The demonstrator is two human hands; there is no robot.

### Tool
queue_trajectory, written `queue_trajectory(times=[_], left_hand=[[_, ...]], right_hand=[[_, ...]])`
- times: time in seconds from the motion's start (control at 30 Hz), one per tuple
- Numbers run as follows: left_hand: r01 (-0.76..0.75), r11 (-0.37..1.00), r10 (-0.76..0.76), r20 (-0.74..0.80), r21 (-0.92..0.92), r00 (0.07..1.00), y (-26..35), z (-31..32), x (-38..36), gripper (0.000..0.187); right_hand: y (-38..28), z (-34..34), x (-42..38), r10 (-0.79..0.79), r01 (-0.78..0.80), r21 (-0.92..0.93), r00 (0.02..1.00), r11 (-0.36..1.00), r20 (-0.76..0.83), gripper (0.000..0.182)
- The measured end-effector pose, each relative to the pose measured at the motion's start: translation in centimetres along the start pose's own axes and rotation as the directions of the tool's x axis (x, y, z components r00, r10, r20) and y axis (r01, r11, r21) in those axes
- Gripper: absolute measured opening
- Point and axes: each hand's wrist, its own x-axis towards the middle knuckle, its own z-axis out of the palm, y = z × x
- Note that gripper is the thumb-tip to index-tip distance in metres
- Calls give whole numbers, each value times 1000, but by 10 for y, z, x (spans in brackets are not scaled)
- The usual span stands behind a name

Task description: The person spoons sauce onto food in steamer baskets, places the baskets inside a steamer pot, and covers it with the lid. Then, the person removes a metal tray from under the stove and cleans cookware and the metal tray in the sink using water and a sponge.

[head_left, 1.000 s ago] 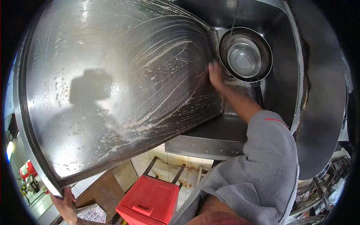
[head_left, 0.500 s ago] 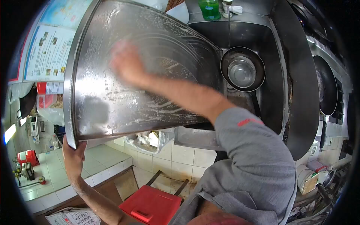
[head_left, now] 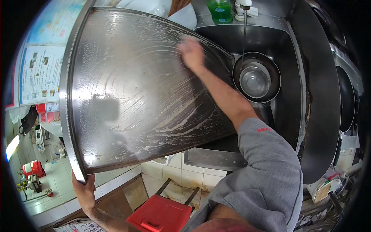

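A large metal panel [head_left: 127, 92], wet with suds and curved streaks, is propped at a tilt with its right end in the sink. My left hand [head_left: 84, 189] grips the panel's lower left corner from below. Over the upper right part of the panel, my right hand [head_left: 191, 52] is against the soapy surface, blurred, its fingers smeared; whether it holds anything is hidden. Water runs from a faucet [head_left: 245, 4] into a metal bowl [head_left: 255, 80], which sits inside a dark pan [head_left: 273, 73] in the sink.
A green soap bottle [head_left: 220, 11] stands behind the sink [head_left: 288, 50]. Below are a red stool [head_left: 162, 214] and a tiled counter [head_left: 58, 174] at the left. On the right, a black pan [head_left: 345, 98] rests on the stove. Printed sheets [head_left: 40, 73] are at the upper left.
My right hand has swept right across the panel, from its upper left area to its upper right. The panel's left corner and my left hand appear lower in view. Streaks on the surface have changed.
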Motion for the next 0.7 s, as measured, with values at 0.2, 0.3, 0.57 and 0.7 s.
queue_trajectory(times=[0.2,0.3,0.57,0.7], left_hand=[[19,1000,-19,7,7,1000,0,-2,1,34],[13,1000,-12,9,-17,1000,2,-3,0,34],[84,996,-84,44,-7,996,-1,-7,-2,44],[120,993,-120,-31,-7,992,-8,-8,-3,42]], right_hand=[[-69,-13,-5,-300,286,186,953,940,53,42],[-37,-9,10,-279,278,127,960,952,-12,41],[-158,56,135,-707,707,-95,706,701,38,21],[-4,26,91,-689,691,-272,715,670,120,25]])
